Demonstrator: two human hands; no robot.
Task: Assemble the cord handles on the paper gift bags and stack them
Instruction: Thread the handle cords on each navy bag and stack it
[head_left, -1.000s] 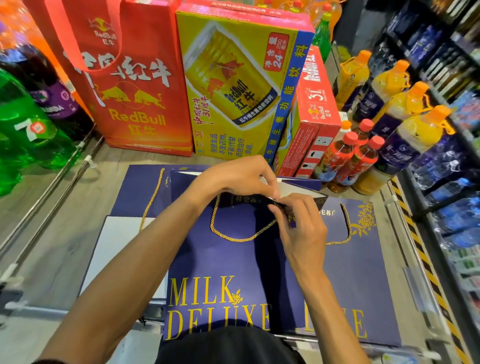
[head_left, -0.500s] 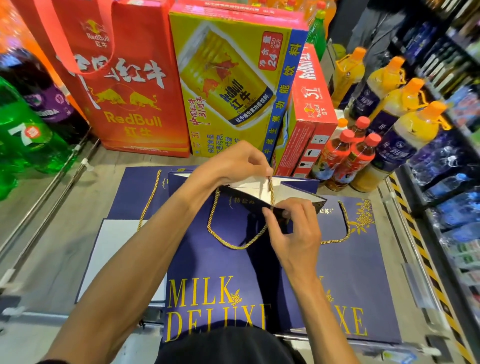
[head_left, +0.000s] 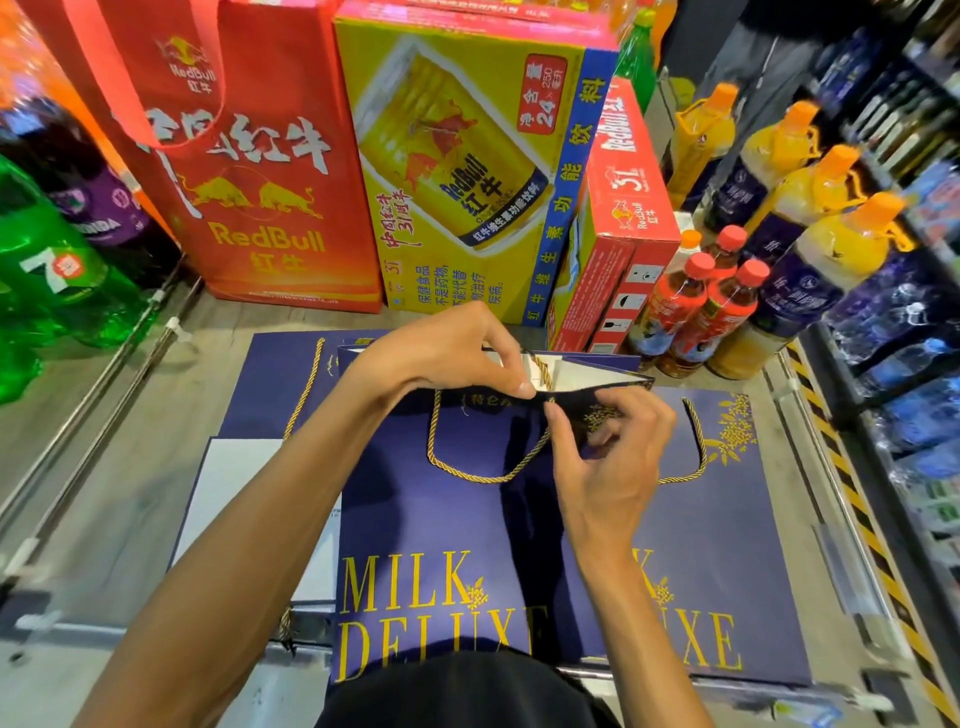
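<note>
The navy gift bag (head_left: 467, 519) lay flat in front of me, print toward my chest, mouth pointing away toward the Red Bull cartons (head_left: 467, 171); its top rim ran left to right, right between my two hands; my left hand (head_left: 452, 358) came in from above, thumb and forefinger pinched on that front rim, lifting it so the white inside showed, the other fingers curled over the edge; my right hand (head_left: 613, 467) sat on the near side, on the outer face of the panel, fingers curled in, thumb tip and forefinger nipped on the gold cord (head_left: 483, 477) just where it met the hole; how firm that nip was I couldn't tell; the cord hung from the rim in a loop toward me, lying on the front of the bag; and here was the bit that mattered: the cord tail (head_left: 543, 370) stood up inside the mouth, on the far side of the rim, just beside my left fingertips and across the panel from my right thumb; so the cord ran near-to-far, straight across the rim line; I reckoned the left hand was the nearer one to take that tail, the right to feed from outside; the other navy bags (head_left: 291, 374) lay just to the left
</note>
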